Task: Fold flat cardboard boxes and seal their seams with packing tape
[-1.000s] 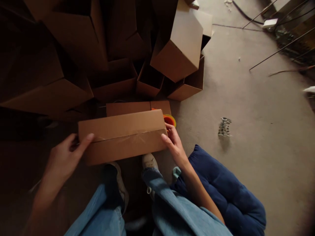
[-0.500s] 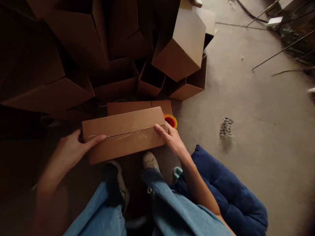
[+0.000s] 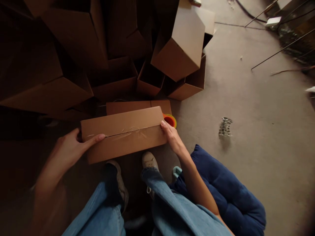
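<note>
A long cardboard box (image 3: 125, 144) is held above my shoes, its right end tilted up. Clear tape with wrinkles runs along the seam on its upper face. My left hand (image 3: 73, 146) grips the left end, thumb lying on the top near the seam and fingers behind the edge. At the right end my right hand (image 3: 172, 136) holds the corner, with the thumb at the edge by the seam and the other fingers mostly hidden. Just behind that hand shows an orange and yellow tape roll (image 3: 171, 120). Another flat cardboard piece (image 3: 128, 106) lies behind the box.
Several open cardboard boxes (image 3: 182, 46) are piled ahead and to the left. A navy cushion (image 3: 226, 193) lies on the floor at my right. A small spotted wrapper (image 3: 225, 127) is on the concrete floor (image 3: 258, 147). Thin rods (image 3: 283, 49) stick out at the upper right.
My right thumb has slid from the top of the box outward to its right edge. My left hand keeps its grip, and the box has hardly moved.
</note>
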The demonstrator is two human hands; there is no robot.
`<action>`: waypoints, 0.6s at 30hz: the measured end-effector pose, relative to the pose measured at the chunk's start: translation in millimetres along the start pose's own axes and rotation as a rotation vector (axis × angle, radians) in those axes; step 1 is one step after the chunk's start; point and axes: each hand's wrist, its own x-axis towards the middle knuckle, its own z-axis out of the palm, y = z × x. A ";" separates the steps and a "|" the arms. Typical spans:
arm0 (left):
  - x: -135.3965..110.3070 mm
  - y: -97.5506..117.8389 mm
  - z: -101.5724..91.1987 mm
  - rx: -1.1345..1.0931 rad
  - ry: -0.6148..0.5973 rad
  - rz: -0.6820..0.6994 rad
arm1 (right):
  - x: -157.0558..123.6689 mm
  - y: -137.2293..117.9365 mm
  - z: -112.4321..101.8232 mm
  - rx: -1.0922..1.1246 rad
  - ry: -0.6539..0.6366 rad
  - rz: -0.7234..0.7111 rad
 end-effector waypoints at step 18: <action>12.7 -17.1 9.0 -0.019 0.073 -0.034 | 11.9 36.8 -8.9 0.193 0.062 0.029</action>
